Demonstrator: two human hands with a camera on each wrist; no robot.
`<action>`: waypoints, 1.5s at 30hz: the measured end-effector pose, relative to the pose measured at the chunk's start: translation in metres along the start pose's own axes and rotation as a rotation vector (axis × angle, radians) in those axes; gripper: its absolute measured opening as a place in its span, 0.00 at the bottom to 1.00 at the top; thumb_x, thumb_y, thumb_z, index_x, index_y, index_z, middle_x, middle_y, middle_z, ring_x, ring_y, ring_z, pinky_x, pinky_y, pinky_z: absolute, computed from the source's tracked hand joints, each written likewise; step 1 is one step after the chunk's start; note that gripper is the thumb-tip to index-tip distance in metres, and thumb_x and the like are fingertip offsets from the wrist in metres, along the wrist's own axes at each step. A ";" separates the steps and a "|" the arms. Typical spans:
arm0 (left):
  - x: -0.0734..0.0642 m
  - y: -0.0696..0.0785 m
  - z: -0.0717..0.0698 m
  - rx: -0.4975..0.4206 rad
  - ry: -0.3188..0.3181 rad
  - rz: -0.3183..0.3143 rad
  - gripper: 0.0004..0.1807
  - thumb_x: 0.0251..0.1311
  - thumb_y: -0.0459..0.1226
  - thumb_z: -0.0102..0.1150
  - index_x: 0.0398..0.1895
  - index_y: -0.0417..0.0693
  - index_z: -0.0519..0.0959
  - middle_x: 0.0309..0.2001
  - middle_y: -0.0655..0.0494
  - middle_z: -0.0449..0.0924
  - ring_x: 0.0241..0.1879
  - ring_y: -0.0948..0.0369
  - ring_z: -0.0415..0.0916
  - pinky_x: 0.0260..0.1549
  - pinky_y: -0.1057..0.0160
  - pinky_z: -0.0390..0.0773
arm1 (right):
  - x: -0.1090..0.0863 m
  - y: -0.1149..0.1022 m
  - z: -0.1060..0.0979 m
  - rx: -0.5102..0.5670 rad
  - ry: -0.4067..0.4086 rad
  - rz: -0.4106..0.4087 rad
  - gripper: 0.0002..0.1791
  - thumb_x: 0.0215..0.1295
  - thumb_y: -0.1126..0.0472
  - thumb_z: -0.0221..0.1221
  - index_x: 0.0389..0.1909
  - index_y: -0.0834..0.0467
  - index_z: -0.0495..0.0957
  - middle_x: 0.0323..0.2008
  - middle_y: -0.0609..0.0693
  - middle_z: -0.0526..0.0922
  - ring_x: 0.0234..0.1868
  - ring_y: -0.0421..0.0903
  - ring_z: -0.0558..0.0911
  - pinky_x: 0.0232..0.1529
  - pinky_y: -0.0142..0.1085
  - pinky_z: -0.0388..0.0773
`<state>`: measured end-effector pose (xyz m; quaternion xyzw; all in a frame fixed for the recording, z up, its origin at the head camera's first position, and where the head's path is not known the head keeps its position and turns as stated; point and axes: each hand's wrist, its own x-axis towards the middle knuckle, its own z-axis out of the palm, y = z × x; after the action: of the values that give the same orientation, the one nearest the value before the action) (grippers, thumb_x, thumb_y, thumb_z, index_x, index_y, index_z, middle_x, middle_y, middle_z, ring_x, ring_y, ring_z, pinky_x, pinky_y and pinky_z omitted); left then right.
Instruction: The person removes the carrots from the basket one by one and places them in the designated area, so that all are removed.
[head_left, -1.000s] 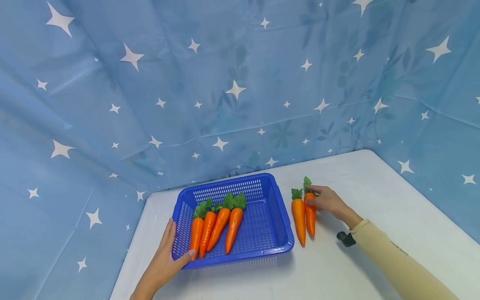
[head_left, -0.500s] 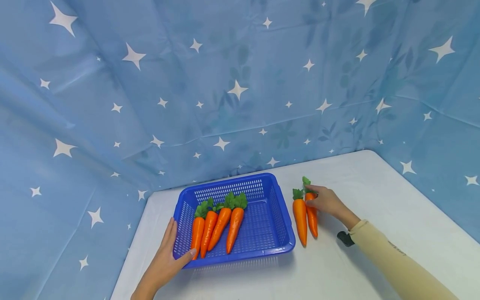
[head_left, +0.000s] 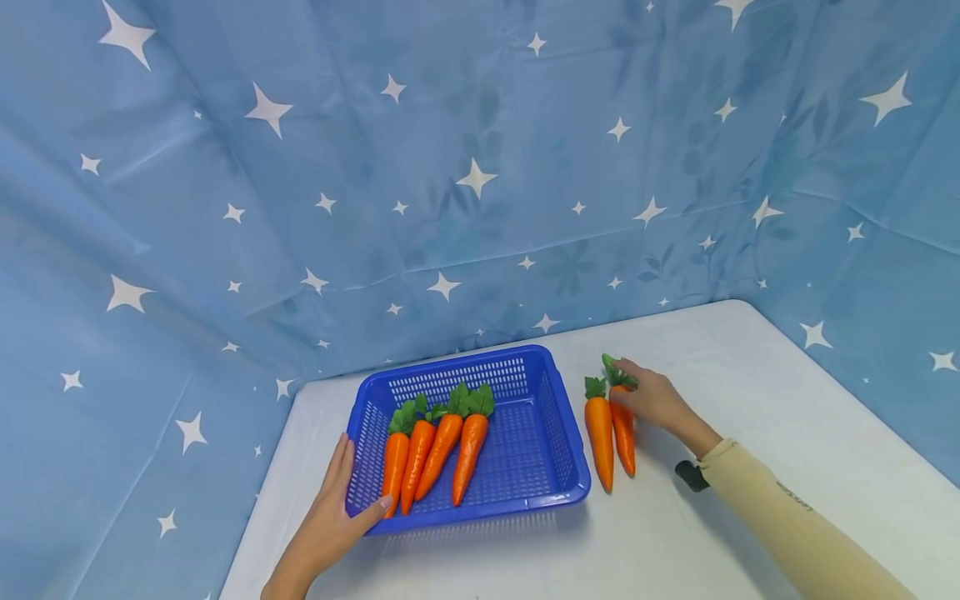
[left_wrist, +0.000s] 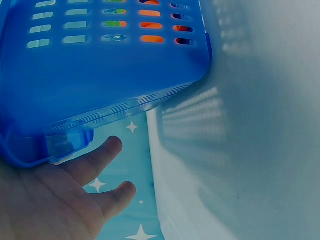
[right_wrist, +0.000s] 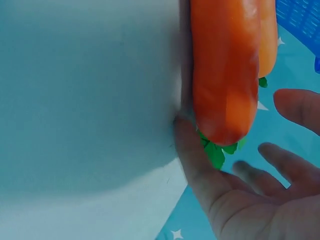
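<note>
In the head view my left hand [head_left: 326, 512] rests at the near left corner of a blue plastic basket [head_left: 558, 442]. Its thumb lies over the front rim and its straight fingers run along the outer left wall; the left wrist view shows two fingers [left_wrist: 107, 150] spread under the rim. Several orange carrots [head_left: 470, 458] with green leaves lie in the basket's left half. On the table two more carrots lie side by side. Around the leafy end of the right-hand carrot [head_left: 624, 429] is my right hand [head_left: 656, 400], fingers spread, partly hiding the leaves. The left-hand carrot [head_left: 599, 437] lies between it and the basket.
A white table [head_left: 720, 358] carries everything, with its far edge against a blue star-patterned curtain [head_left: 465, 233]. The basket's right wall [head_left: 567, 425] stands close to the loose carrots. A small black object [head_left: 691, 476] hangs by the right sleeve.
My right fingers have shifted slightly at the leafy end of the right-hand carrot, and more of its leaves show. That carrot's tip has moved a little. My left hand stays at the basket corner.
</note>
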<state>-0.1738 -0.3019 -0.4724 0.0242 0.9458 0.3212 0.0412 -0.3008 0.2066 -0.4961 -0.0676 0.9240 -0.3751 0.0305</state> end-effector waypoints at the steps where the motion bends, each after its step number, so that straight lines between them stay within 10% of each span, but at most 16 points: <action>1: 0.000 0.000 0.000 0.002 0.001 -0.001 0.65 0.66 0.62 0.64 0.87 0.39 0.36 0.87 0.39 0.27 0.83 0.32 0.38 0.69 0.26 0.53 | 0.000 0.000 0.000 0.003 0.004 0.000 0.37 0.75 0.60 0.59 0.79 0.70 0.62 0.77 0.77 0.58 0.75 0.78 0.62 0.68 0.71 0.64; 16: 0.002 0.001 0.000 0.005 -0.007 -0.007 0.65 0.65 0.62 0.64 0.88 0.40 0.35 0.87 0.41 0.26 0.83 0.33 0.37 0.70 0.26 0.52 | 0.006 -0.009 -0.009 0.066 0.065 0.014 0.50 0.80 0.46 0.57 0.87 0.64 0.40 0.83 0.74 0.31 0.80 0.80 0.43 0.67 0.80 0.50; 45: 0.002 -0.001 0.001 -0.002 0.000 -0.024 0.66 0.64 0.63 0.64 0.88 0.41 0.35 0.87 0.41 0.26 0.83 0.32 0.37 0.69 0.26 0.54 | 0.018 -0.083 -0.014 0.347 0.007 -0.050 0.45 0.83 0.39 0.51 0.86 0.63 0.49 0.82 0.70 0.54 0.81 0.70 0.57 0.74 0.64 0.61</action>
<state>-0.1753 -0.3023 -0.4740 0.0127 0.9457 0.3216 0.0452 -0.3111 0.1546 -0.4282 -0.0829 0.8434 -0.5300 0.0294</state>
